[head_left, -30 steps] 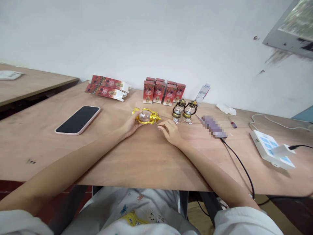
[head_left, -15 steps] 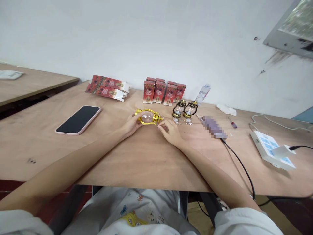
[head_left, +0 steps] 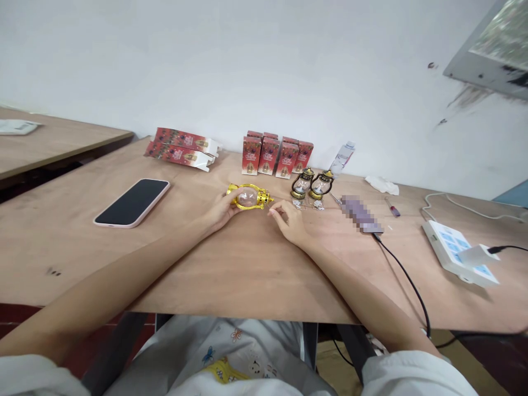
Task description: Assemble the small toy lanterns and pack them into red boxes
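Gold lantern (head_left: 249,198) sideways, clamped in left grip (head_left: 223,212); right grip (head_left: 291,223) just beside, hold unclear.

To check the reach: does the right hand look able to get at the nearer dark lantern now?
Probably yes: the nearer dark lantern stands just beyond the right hand, with only small pale pieces lying before it.

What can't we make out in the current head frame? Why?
All head view:
Gold lantern: base end partly hidden by the left hand.
Right hand: too small to tell if it pinches anything.
Red boxes: fine print too small to read.
Purple item on the black cable: pixelated.
White item, far left: cut off by the picture edge.
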The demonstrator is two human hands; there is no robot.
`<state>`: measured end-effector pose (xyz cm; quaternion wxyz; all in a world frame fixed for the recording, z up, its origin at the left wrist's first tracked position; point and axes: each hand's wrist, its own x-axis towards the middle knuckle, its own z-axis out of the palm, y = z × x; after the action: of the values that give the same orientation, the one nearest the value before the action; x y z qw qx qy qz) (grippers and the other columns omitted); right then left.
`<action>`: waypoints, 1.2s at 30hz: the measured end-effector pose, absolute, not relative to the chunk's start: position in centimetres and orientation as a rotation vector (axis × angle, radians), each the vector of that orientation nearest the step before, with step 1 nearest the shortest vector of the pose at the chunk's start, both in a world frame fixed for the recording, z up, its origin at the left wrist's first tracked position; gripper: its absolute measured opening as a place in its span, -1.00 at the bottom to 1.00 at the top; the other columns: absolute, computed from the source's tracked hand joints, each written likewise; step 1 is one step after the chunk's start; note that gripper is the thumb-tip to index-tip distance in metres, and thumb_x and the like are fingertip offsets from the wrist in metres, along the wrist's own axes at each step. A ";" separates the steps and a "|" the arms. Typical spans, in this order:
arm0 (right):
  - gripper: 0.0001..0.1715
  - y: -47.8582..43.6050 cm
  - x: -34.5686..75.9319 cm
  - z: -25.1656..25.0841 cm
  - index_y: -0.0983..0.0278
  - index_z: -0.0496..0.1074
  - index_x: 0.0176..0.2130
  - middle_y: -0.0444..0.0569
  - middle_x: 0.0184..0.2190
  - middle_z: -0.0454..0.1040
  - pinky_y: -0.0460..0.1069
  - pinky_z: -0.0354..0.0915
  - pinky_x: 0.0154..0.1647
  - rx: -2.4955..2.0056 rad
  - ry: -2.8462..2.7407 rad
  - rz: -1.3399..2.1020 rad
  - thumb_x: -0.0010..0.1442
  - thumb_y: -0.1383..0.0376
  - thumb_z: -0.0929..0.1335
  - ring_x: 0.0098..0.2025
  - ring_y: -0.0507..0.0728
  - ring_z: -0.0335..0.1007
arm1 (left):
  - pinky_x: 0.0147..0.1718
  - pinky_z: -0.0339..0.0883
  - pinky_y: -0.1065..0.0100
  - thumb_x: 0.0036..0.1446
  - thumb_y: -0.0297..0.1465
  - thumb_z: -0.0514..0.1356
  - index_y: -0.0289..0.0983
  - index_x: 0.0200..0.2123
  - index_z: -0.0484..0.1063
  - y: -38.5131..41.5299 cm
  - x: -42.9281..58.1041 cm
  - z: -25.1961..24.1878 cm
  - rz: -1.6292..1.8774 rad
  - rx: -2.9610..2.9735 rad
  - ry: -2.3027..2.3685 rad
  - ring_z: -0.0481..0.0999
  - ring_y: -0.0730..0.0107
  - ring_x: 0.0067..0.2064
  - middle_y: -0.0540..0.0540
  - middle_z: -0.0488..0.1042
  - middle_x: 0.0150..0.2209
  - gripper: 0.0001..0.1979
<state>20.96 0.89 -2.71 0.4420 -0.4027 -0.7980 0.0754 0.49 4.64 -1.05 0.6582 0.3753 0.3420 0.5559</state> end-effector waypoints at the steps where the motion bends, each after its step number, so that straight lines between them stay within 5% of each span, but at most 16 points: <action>1: -0.78 0.9 21.0 -2.8 0.22 0.36 -0.34 -0.06 -0.38 0.49 0.02 0.30 -0.20 -1.010 -1.993 0.170 0.31 0.21 0.22 -0.32 0.11 0.36 | -0.12 0.53 0.22 0.06 -0.42 0.27 -0.35 -0.28 0.44 4.7 0.5 -1.0 1.260 0.843 0.776 0.58 0.24 -0.14 -0.18 0.57 -0.22 -0.85; 15: -0.78 1.1 21.1 -3.0 0.20 0.39 -0.35 -0.06 -0.41 0.45 0.03 0.28 -0.21 -1.037 -2.026 0.110 0.30 0.20 0.24 -0.31 0.12 0.33 | -0.08 0.51 0.20 0.07 -0.38 0.27 -0.34 -0.16 0.45 4.8 0.4 -1.1 1.250 0.829 0.774 0.57 0.21 -0.10 -0.18 0.57 -0.16 -0.75; 36: -0.70 1.2 21.1 -2.9 0.24 0.42 -0.34 -0.03 -0.42 0.47 0.02 0.15 -0.22 -1.088 -2.202 -0.237 0.34 0.23 0.20 -0.32 0.15 0.25 | -0.18 0.53 0.28 0.09 -0.38 0.23 -0.32 -0.24 0.44 4.7 0.6 -0.8 1.273 0.802 0.820 0.58 0.29 -0.19 -0.12 0.56 -0.27 -0.83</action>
<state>21.13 1.20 -2.91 0.3307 -0.4159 -0.8423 -0.0907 0.62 4.66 -0.81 0.6550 0.3537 0.3617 0.5614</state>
